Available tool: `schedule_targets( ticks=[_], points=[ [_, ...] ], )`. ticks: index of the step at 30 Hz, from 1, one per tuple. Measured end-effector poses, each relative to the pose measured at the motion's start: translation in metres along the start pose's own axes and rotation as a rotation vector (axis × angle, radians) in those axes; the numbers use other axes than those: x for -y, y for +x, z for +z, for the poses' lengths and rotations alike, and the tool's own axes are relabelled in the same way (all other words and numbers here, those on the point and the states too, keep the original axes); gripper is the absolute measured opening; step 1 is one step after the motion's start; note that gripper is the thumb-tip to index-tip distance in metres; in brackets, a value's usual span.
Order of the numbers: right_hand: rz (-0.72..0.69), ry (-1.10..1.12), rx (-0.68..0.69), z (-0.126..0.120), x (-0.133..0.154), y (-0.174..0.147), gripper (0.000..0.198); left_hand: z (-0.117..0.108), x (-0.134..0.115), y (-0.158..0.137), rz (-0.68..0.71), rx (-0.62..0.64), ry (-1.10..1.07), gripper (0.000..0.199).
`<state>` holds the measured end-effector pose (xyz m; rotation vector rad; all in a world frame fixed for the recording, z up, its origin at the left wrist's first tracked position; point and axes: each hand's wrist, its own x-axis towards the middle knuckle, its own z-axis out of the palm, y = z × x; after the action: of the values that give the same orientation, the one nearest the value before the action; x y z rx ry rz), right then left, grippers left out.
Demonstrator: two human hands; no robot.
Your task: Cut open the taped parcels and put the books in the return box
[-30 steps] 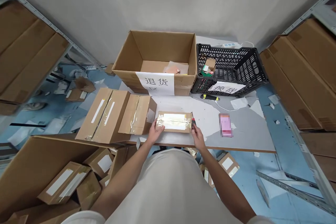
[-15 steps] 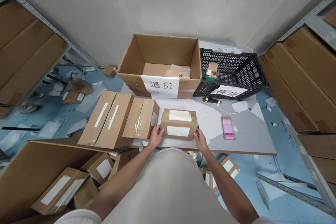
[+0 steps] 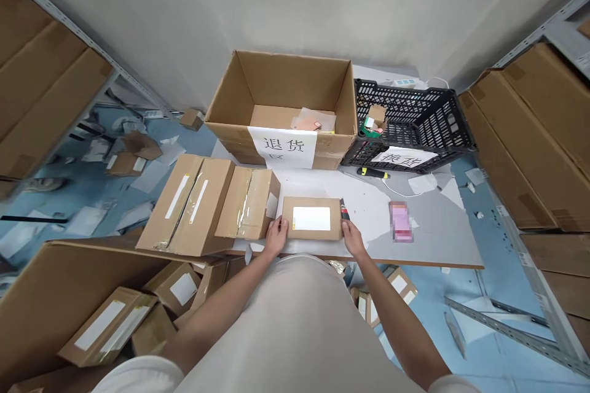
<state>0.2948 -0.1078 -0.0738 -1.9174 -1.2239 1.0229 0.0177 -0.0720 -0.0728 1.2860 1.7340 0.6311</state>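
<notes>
Between my two hands is a small cardboard box [image 3: 312, 234], its white label facing up, at the front of the table. My left hand [image 3: 276, 237] grips its left side, fingers bent around the edge. On its right side, my right hand [image 3: 353, 238] holds the near corner. A dark object with a red band, perhaps a cutter [image 3: 345, 210], lies just beyond my right fingers, partly hidden. Left of my left hand stands a taped carton [image 3: 244, 202], beside a larger taped carton [image 3: 187, 206].
At the back of the table [image 3: 442, 239] stand a large open carton [image 3: 221, 129] with a paper sign and a black crate [image 3: 415, 166]. A yellow-black tool [image 3: 372, 172] and a pink item [image 3: 401, 221] lie to the right. A bin of parcels [image 3: 59, 258] sits lower left.
The small box has been turned: two labelled faces showed before, now one labelled face lies up. Both hands stay at its sides. The dark object with the red band now shows beside it.
</notes>
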Motion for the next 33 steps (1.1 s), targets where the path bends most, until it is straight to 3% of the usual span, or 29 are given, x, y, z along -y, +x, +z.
schedule_targets(
  ticks=[4,9,12,16,22,33],
  points=[
    [-0.014,0.049,0.023,-0.002,-0.015,-0.018,0.046,0.002,0.026,-0.016,-0.047,0.063,-0.168,0.054],
    [-0.005,0.118,0.148,0.014,-0.019,-0.024,0.061,0.013,0.043,-0.021,0.003,0.150,-0.297,0.059],
    [0.023,0.160,0.167,0.014,-0.011,-0.022,0.053,0.013,0.034,-0.019,0.008,0.127,-0.313,0.051],
    [-0.032,0.125,0.149,-0.004,0.009,-0.021,0.046,0.001,0.007,-0.020,0.067,0.052,-0.285,0.044],
    [-0.063,-0.146,0.033,-0.021,0.040,-0.012,0.042,-0.007,-0.028,-0.013,0.114,-0.040,-0.050,0.049],
    [-0.008,0.007,0.076,-0.021,0.036,-0.001,0.046,0.000,-0.033,-0.004,0.096,-0.050,0.008,0.052]
  ],
)
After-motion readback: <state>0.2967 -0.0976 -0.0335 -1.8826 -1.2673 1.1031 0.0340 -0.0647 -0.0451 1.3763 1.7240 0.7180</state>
